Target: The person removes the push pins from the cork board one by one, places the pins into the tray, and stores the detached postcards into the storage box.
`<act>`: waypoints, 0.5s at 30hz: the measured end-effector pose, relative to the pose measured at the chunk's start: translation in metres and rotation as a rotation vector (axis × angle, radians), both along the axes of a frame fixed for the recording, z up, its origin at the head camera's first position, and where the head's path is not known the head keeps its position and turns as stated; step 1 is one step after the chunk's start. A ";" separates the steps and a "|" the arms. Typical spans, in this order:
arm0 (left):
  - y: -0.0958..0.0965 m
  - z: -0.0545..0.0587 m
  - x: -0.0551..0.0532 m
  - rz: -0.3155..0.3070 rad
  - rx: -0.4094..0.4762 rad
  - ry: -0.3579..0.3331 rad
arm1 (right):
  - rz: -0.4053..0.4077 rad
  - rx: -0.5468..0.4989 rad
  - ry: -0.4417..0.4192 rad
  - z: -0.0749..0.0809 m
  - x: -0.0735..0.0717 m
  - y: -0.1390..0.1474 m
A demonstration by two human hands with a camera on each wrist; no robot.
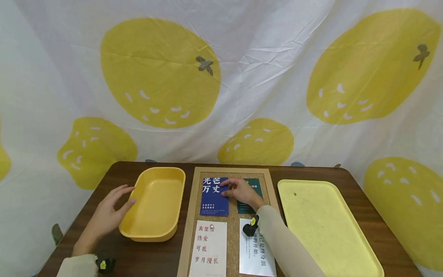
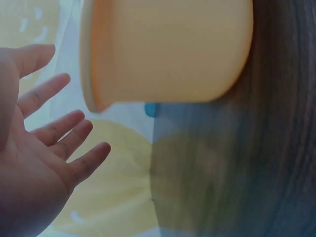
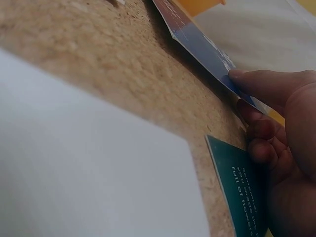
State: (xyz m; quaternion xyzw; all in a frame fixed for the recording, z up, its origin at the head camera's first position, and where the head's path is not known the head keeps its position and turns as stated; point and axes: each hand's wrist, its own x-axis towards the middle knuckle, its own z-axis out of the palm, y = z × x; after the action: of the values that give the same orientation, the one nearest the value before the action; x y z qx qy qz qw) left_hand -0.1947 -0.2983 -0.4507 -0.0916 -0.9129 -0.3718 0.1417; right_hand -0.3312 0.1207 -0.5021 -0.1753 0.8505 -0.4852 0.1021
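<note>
My right hand point(image 1: 240, 191) pinches the right edge of a blue card point(image 1: 214, 202) with white lettering, over a wood-framed cork board point(image 1: 233, 242). In the right wrist view, the thumb lies on the card's face and the fingers are behind its edge, with that edge lifted off the cork. A dark green card point(image 1: 245, 208) lies partly hidden under the same hand. Fingers spread, my left hand point(image 1: 108, 211) is beside the left rim of a deep yellow bin point(image 1: 152, 204). The left wrist view shows this hand point(image 2: 37, 153) holding nothing.
Below, a white card point(image 1: 209, 252) with red characters bears a small pin. A pale card point(image 1: 252, 265) is partly behind my right wrist. A flat yellow tray point(image 1: 322, 223) with a tiny object point(image 1: 295, 194) lies right of the board, on a dark wooden table point(image 1: 152, 259). Lemon-print cloth point(image 1: 242, 96) hangs behind.
</note>
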 end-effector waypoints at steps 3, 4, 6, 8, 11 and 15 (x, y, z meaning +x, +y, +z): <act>-0.005 -0.002 0.000 -0.003 0.048 -0.092 | 0.001 -0.005 -0.001 0.000 0.000 0.000; -0.007 -0.003 0.000 -0.005 0.064 -0.124 | 0.001 -0.005 -0.001 0.000 0.000 0.000; -0.009 -0.005 0.000 -0.019 0.103 -0.188 | 0.003 -0.004 -0.001 0.001 0.000 0.000; -0.011 -0.008 -0.001 -0.034 0.119 -0.247 | 0.002 -0.001 -0.001 0.001 0.000 0.000; -0.015 -0.012 -0.004 -0.063 0.125 -0.297 | -0.002 0.003 -0.001 0.002 0.000 0.001; -0.019 -0.016 -0.005 -0.089 0.128 -0.349 | -0.015 0.007 -0.005 0.002 0.001 0.000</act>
State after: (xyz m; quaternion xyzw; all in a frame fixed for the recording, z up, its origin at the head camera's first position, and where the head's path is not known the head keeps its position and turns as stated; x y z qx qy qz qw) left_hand -0.1993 -0.3170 -0.4672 -0.0567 -0.8932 -0.4452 -0.0296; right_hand -0.3306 0.1210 -0.5005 -0.1672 0.8531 -0.4837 0.1013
